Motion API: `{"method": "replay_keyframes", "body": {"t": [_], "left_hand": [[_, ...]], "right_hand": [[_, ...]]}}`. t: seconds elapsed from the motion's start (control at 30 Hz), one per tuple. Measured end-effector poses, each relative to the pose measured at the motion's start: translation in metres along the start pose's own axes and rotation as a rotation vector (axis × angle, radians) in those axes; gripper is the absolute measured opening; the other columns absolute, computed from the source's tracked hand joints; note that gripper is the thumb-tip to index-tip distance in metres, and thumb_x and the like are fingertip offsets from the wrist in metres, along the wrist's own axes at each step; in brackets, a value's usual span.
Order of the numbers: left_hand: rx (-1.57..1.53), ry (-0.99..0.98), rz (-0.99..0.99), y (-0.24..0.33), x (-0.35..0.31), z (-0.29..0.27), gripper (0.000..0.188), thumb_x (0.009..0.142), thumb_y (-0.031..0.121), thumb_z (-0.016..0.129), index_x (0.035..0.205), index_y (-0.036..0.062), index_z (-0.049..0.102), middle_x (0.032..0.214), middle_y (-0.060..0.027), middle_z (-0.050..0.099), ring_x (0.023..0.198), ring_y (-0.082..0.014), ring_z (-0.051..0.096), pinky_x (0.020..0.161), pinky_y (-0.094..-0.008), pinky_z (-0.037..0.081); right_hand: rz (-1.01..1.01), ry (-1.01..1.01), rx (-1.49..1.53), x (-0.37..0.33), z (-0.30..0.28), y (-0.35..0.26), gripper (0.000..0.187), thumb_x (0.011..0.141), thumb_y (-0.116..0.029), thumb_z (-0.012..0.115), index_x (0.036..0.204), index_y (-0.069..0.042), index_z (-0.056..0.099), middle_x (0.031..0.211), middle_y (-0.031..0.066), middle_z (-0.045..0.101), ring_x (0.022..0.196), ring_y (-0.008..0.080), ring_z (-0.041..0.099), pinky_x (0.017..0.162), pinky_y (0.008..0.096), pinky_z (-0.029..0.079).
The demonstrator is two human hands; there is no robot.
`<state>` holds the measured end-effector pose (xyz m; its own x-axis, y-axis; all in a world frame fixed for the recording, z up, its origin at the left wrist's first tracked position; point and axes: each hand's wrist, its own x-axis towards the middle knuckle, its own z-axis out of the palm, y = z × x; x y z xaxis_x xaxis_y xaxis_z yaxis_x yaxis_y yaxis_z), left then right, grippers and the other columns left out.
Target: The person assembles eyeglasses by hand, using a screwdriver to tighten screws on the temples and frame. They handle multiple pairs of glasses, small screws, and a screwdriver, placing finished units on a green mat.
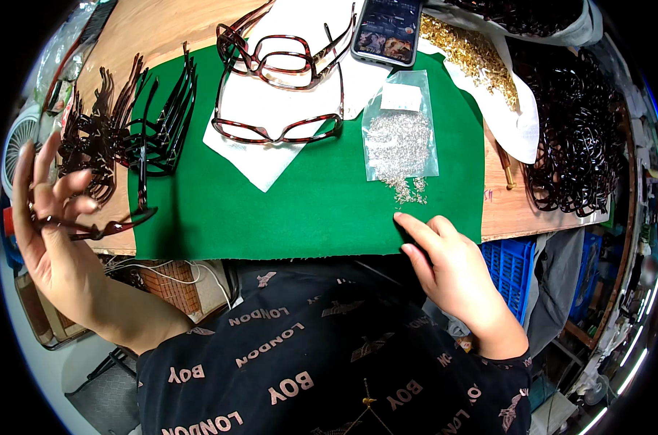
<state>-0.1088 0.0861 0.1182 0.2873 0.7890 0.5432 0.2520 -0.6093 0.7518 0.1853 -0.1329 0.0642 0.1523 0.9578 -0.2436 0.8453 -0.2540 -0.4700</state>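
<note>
My left hand [47, 239] is raised at the far left, its upper fingers spread. It holds a dark eyeglass frame [100, 233] whose arm points up over the green cloth. My right hand [445, 264] rests at the cloth's right front with nothing visible in it. Its index finger is stretched out, the thumb apart below. The index fingertip is just below a spill of tiny silvery metal parts [409, 190], probably small screws. They come from the mouth of a clear plastic bag [432, 163] full of the same parts. Whether the fingertip touches one is too small to tell.
Tortoiseshell eyeglass frames [277, 130] lie on white tissue [260, 168] on the green cloth [322, 217]. More dark frames [171, 130] stand at left. A phone [387, 32], golden small parts [481, 54], a screwdriver [508, 174] and a heap of dark frames [576, 138] lie right and back.
</note>
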Motion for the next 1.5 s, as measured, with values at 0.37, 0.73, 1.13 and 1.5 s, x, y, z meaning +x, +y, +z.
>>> {"method": "replay_keyframes", "body": {"t": [0.37,0.73,1.13,1.5], "left_hand": [[-1.057,-0.312,0.041,-0.007,-0.012,-0.011,0.049,0.08,0.012,0.056,0.125,-0.0003,0.041,0.087,-0.0073,0.05,0.053,-0.0102,0.041,0.043,-0.0192,0.034],[-1.927,-0.547,-0.675,-0.006,-0.082,0.115,0.038,0.091,0.018,0.043,0.123,-0.0018,0.041,0.05,0.0035,0.047,0.04,-0.0078,0.035,0.044,-0.022,0.027],[-2.093,-0.692,-1.053,-0.008,-0.114,0.165,0.036,0.093,0.019,0.042,0.12,-0.0046,0.043,0.059,0.0015,0.042,0.048,-0.0074,0.034,0.047,-0.0215,0.028],[-2.106,-0.685,-1.071,-0.016,-0.119,0.17,0.036,0.093,0.019,0.043,0.12,-0.0044,0.043,0.06,-0.0004,0.044,0.049,-0.0081,0.036,0.047,-0.0214,0.029]], "right_hand": [[0.006,0.049,0.085,-0.001,0.0,0.003,0.032,0.082,-0.012,0.058,0.113,-0.009,0.053,0.078,0.0134,0.05,0.067,0.0311,0.056,0.059,0.0377,0.047],[0.007,0.082,0.013,-0.003,0.007,0.005,0.032,0.08,-0.011,0.06,0.112,-0.009,0.058,0.073,0.0135,0.049,0.056,0.0287,0.054,0.05,0.0355,0.044],[0.069,0.147,0.021,-0.008,0.01,0.002,0.033,0.079,-0.005,0.059,0.111,-0.007,0.057,0.071,0.0143,0.048,0.055,0.029,0.053,0.051,0.0356,0.045],[0.066,0.14,0.185,-0.01,0.005,0.008,0.033,0.08,-0.005,0.059,0.113,-0.005,0.056,0.072,0.0153,0.05,0.059,0.0293,0.054,0.055,0.0347,0.045]]}}
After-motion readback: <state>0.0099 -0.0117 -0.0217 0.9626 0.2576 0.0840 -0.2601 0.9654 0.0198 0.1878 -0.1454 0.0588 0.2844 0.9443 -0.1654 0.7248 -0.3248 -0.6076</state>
